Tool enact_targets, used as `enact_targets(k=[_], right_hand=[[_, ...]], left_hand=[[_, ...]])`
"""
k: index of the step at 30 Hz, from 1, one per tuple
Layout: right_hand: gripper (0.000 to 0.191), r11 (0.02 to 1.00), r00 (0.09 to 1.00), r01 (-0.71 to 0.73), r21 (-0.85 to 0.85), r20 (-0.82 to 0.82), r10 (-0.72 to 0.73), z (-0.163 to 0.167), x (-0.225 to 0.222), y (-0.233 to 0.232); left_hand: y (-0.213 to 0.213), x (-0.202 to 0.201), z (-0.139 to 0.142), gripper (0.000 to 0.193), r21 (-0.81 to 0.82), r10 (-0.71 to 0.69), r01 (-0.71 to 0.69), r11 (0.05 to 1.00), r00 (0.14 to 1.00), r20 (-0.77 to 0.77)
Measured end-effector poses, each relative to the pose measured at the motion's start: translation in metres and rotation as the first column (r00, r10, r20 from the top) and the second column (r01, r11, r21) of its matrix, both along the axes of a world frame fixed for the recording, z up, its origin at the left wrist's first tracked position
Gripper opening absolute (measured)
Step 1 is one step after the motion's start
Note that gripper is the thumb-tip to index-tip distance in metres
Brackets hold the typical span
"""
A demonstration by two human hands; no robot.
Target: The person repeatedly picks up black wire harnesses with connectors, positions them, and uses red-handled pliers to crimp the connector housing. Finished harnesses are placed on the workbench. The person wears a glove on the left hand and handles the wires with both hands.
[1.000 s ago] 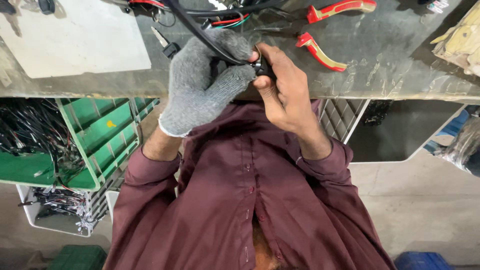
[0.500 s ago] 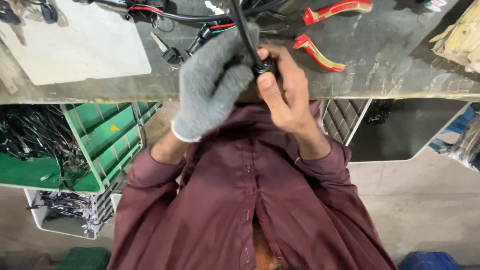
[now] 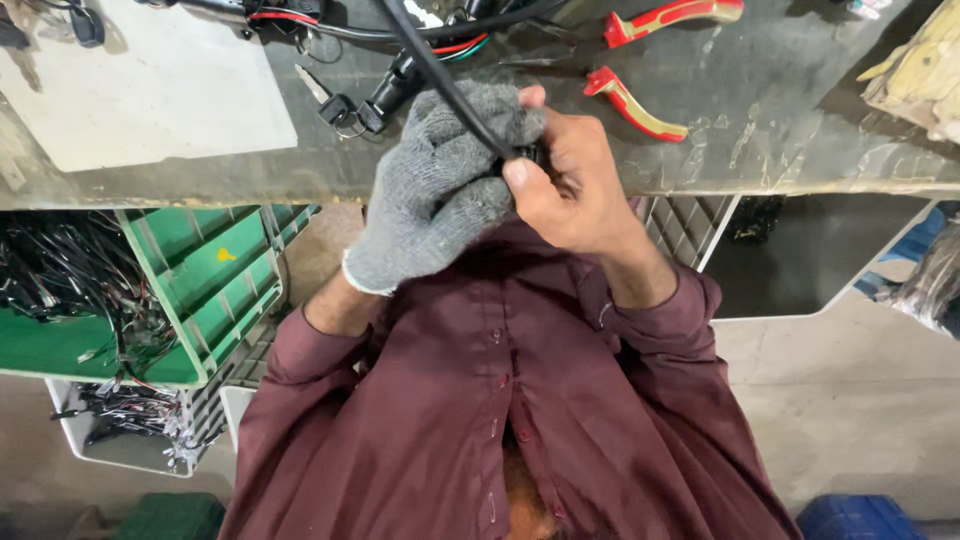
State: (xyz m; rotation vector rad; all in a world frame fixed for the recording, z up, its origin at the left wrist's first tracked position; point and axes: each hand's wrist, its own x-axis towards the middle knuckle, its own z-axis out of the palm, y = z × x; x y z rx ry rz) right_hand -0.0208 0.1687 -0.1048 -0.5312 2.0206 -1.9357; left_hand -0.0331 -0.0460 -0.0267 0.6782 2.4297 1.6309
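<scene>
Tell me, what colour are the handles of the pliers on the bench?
Red with yellow trim on the pliers, seen clearly in the head view.

I see the gloved left hand [image 3: 440, 185] has shifted from gripping low beside the bare right hand [image 3: 570, 185] to wrapping higher over the black cable [image 3: 440, 85]; the cable, once slanting off toward the surface's far left, now rises steeply, and my right thumb presses its end
</scene>
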Motion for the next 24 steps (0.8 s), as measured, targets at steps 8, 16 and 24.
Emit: enact_targets(k=[8,16,24], right_hand=[[0.03,0.766,0.838,-0.274,-0.581,0.247,0.487,-0.025,0.019,0.012],[0.06,0.882,0.935,0.352,-0.313,0.165,-0.315,0.003,0.015,-0.028],[0.084,0.603,0.774,0.508,0.614,-0.633,-0.007,0.024,-0.017,0.032]], left_hand=[[-0.007,-0.002,0.002,0.026,0.341,-0.253,0.219,0.914,0.966,0.056],[0.011,0.001,-0.007,0.039,0.295,0.015,-0.043,0.954,0.995,0.096],[-0.003,0.014,-0.022,0.037,0.517,-0.014,-0.182,0.836,0.936,0.351]])
